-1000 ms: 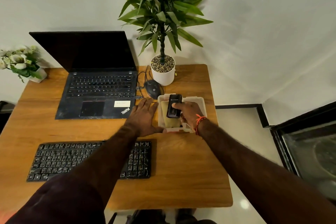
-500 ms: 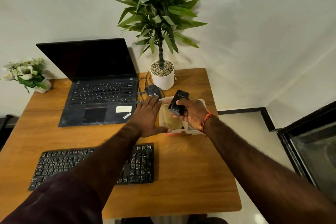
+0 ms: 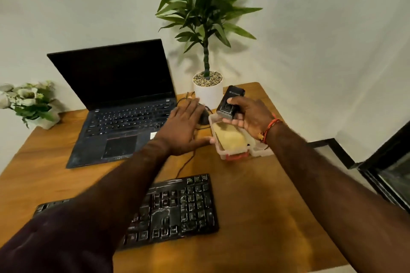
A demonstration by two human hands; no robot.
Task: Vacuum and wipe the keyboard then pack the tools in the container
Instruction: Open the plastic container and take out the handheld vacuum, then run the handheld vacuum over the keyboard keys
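Note:
My right hand [image 3: 249,116] grips a small black handheld vacuum [image 3: 230,103] and holds it tilted above the clear plastic container [image 3: 224,152]. A yellow cloth [image 3: 229,137] lies inside the container. My left hand [image 3: 183,127] rests flat on the desk, fingers straight, with its thumb against the container's left side. The black keyboard [image 3: 177,208] lies on the near part of the desk, partly hidden by my left arm.
An open black laptop [image 3: 124,104] stands at the back left. A white potted plant [image 3: 207,91] sits behind the container, with a black mouse [image 3: 204,115] and its cable beside it. A small flower pot [image 3: 33,104] is at the far left. The wooden desk [image 3: 266,195] ends close on the right.
My right hand has lifted the vacuum up out of the container and tilted it. The left hand has stayed by the container. The view has shifted lower.

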